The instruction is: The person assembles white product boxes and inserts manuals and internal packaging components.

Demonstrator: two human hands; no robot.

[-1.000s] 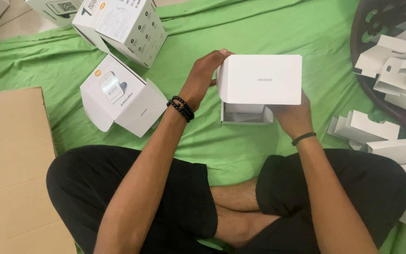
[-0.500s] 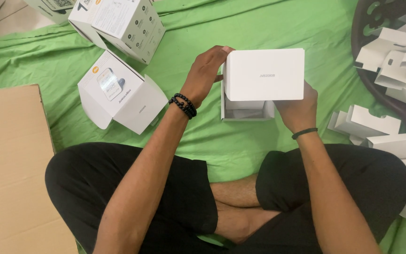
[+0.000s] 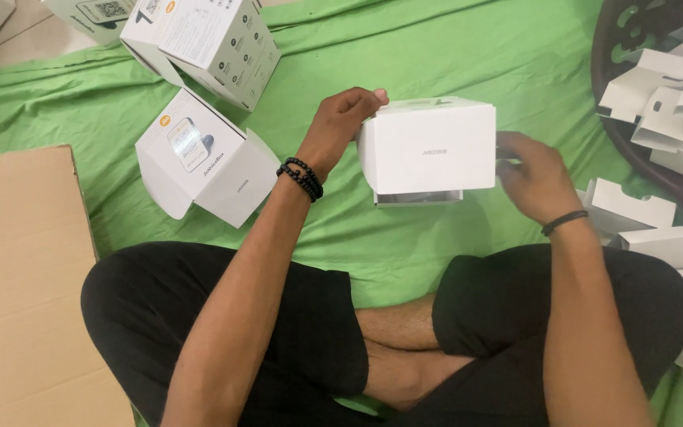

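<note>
I sit cross-legged on a green cloth. My left hand, with a black bead bracelet at the wrist, grips the upper left corner of a plain white box held just above the cloth. The box's lid is nearly down, and a narrow strip of the inner tray shows under its lower edge. My right hand is beside the box's right side with its fingers loosely curled toward it. I cannot tell whether the fingertips touch the box.
Two printed white boxes lie to the left, one open and one farther back. A brown cardboard sheet lies at the far left. A dark basket of white card inserts stands at right, with loose inserts beside my knee.
The lid has come down over the tray, and the box has tipped lower. My right hand has left the box's underside and moved out to its right side.
</note>
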